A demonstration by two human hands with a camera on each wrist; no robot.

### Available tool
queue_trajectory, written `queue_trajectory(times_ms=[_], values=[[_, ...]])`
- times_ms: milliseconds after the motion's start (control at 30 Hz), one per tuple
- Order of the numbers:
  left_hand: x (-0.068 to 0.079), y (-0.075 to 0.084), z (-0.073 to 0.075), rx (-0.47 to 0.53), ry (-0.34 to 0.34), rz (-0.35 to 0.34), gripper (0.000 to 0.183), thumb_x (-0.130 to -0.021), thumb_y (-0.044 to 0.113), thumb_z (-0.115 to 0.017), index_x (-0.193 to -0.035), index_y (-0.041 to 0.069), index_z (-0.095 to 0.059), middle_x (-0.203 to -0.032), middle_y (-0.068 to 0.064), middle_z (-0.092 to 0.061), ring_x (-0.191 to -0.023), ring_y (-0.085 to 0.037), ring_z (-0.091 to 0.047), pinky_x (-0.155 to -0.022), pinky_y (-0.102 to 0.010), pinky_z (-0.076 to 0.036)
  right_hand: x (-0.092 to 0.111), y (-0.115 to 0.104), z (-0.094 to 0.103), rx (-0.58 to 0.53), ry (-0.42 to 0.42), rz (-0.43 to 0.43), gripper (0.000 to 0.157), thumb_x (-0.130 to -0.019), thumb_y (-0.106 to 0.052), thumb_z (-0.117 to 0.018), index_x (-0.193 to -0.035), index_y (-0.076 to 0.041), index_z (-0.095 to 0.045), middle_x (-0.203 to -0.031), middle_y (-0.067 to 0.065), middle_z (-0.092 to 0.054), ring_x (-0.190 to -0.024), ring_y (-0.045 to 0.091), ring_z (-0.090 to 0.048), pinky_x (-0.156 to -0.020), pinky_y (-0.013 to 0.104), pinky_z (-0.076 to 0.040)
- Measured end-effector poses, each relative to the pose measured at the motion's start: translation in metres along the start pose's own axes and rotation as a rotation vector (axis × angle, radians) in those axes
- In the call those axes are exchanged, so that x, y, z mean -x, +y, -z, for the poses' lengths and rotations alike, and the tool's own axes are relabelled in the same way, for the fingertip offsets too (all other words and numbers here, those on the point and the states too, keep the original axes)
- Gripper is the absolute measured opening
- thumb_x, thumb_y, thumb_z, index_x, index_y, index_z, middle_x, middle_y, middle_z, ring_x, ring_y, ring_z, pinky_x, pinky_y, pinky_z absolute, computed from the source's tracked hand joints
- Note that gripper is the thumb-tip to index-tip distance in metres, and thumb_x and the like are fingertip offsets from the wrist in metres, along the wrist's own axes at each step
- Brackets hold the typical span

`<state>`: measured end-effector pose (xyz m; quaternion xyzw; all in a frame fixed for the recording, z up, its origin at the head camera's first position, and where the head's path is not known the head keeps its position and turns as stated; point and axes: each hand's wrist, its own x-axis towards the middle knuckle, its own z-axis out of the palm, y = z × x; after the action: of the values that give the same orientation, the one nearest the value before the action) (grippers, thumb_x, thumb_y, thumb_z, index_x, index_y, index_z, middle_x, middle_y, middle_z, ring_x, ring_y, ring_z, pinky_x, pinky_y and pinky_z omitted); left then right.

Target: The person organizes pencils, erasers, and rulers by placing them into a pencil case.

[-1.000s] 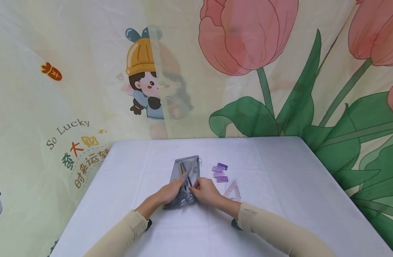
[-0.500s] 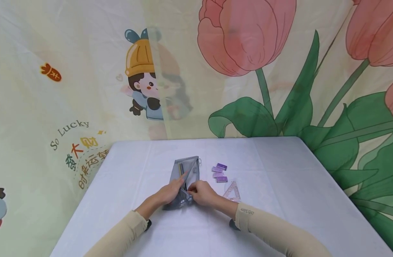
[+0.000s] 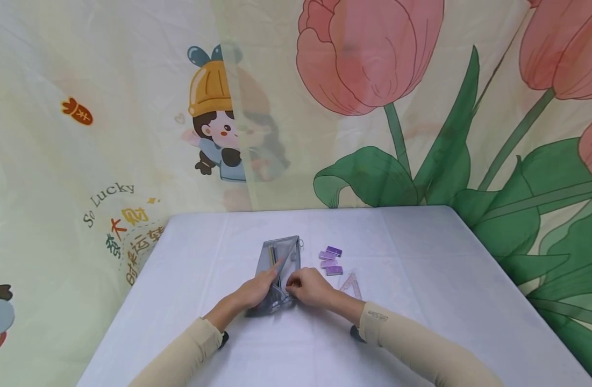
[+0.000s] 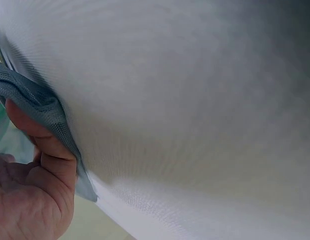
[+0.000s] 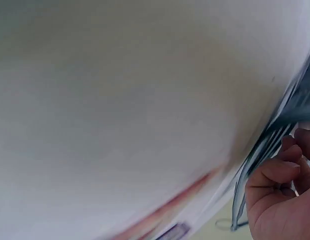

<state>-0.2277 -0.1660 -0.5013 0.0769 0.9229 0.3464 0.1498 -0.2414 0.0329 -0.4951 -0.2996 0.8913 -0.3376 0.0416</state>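
A grey see-through mesh pencil pouch (image 3: 265, 263) lies on the table in the head view, with several slim pens or pencils (image 3: 272, 252) visible inside. My left hand (image 3: 253, 290) grips its near left part; in the left wrist view, the left hand (image 4: 42, 192) has its fingers bent around the grey fabric edge (image 4: 40, 102). At the pouch's near right edge, my right hand (image 3: 311, 286) has curled fingers and pinches there. The right wrist view has the right hand (image 5: 280, 195) with thumb and fingertips together against the pouch (image 5: 267, 145); what exactly lies between them is hidden.
Several small purple blocks (image 3: 334, 270), perhaps erasers, lie right of the pouch. A clear triangular set square (image 3: 355, 285) with pink markings rests nearer, partly behind the right wrist. All are on a white-covered table (image 3: 421, 269); a printed curtain (image 3: 286, 193) hangs behind it.
My right hand shifted a little left along the pouch's edge, then back to the right. The left hand and the pouch have stayed almost still.
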Motion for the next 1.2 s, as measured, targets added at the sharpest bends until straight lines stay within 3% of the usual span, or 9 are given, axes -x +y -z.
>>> queue_trajectory(times_ms=[100,267,367,467,600,800,1067,1200], values=[[0.001,0.000,0.000,0.007,0.006,0.006,0.050,-0.105,0.053,-0.019,-0.155,0.046,-0.022,-0.152,-0.021,-0.041,-0.119,-0.040,-0.055,-0.096,-0.065,-0.041,0.005,0.000,0.007,0.056,0.039,0.036,0.008,-0.089,-0.011,-0.070,-0.090,-0.007,-0.077,-0.074,-0.003,-0.067,-0.065,0.003,-0.053,-0.060,0.017,-0.046],[0.001,0.002,0.000,-0.002,0.006,0.015,0.051,-0.105,0.055,-0.017,-0.155,0.046,-0.021,-0.154,-0.021,-0.038,-0.125,-0.044,-0.052,-0.100,-0.067,-0.039,0.015,-0.005,0.024,0.225,0.101,0.211,0.015,-0.091,-0.019,-0.069,-0.098,-0.007,-0.075,-0.084,-0.001,-0.068,-0.075,0.011,-0.061,-0.064,0.020,-0.050],[0.001,0.004,0.002,-0.009,-0.003,0.019,0.052,-0.104,0.055,-0.017,-0.155,0.046,-0.020,-0.156,-0.022,-0.036,-0.131,-0.048,-0.046,-0.102,-0.069,-0.036,0.021,-0.004,0.037,0.328,0.151,0.310,0.020,-0.091,-0.022,-0.069,-0.106,-0.008,-0.073,-0.096,0.001,-0.069,-0.088,0.015,-0.065,-0.074,0.026,-0.055],[0.000,0.005,0.003,-0.012,-0.012,0.021,0.052,-0.104,0.055,-0.017,-0.156,0.045,-0.020,-0.157,-0.023,-0.033,-0.134,-0.051,-0.042,-0.104,-0.070,-0.034,0.026,0.004,0.049,0.398,0.199,0.349,0.030,-0.091,-0.027,-0.070,-0.115,-0.010,-0.070,-0.112,0.003,-0.069,-0.105,0.018,-0.065,-0.089,0.035,-0.055],[0.000,0.006,0.004,-0.016,-0.021,0.021,0.053,-0.104,0.055,-0.016,-0.156,0.045,-0.020,-0.157,-0.024,-0.032,-0.133,-0.051,-0.043,-0.104,-0.070,-0.034,0.034,0.023,0.063,0.430,0.224,0.310,0.048,-0.091,-0.036,-0.068,-0.133,-0.011,-0.061,-0.136,0.007,-0.060,-0.122,0.024,-0.058,-0.101,0.045,-0.047],[0.000,0.006,0.004,-0.029,-0.027,0.019,0.053,-0.105,0.054,-0.016,-0.156,0.044,-0.019,-0.151,-0.022,-0.041,-0.122,-0.042,-0.053,-0.100,-0.066,-0.040,0.048,0.053,0.080,0.496,0.213,0.207,0.070,-0.091,-0.045,-0.064,-0.151,-0.015,-0.042,-0.162,0.008,-0.029,-0.137,0.031,-0.045,-0.109,0.054,-0.038],[-0.001,0.006,0.002,-0.033,-0.033,0.021,0.051,-0.105,0.053,-0.017,-0.155,0.047,-0.018,-0.140,-0.017,-0.049,-0.102,-0.030,-0.057,-0.085,-0.055,-0.049,0.061,0.084,0.098,0.641,0.206,0.164,0.079,-0.091,-0.052,-0.057,-0.156,-0.017,-0.031,-0.166,0.012,-0.016,-0.147,0.036,-0.028,-0.115,0.063,-0.021],[-0.001,0.005,0.002,-0.021,-0.032,0.024,0.050,-0.105,0.053,-0.017,-0.155,0.048,-0.018,-0.143,-0.017,-0.047,-0.108,-0.032,-0.057,-0.092,-0.059,-0.046,0.067,0.096,0.106,0.621,0.175,0.084,0.080,-0.091,-0.055,-0.055,-0.158,-0.019,-0.028,-0.167,0.010,-0.012,-0.150,0.037,-0.020,-0.118,0.065,-0.012]])
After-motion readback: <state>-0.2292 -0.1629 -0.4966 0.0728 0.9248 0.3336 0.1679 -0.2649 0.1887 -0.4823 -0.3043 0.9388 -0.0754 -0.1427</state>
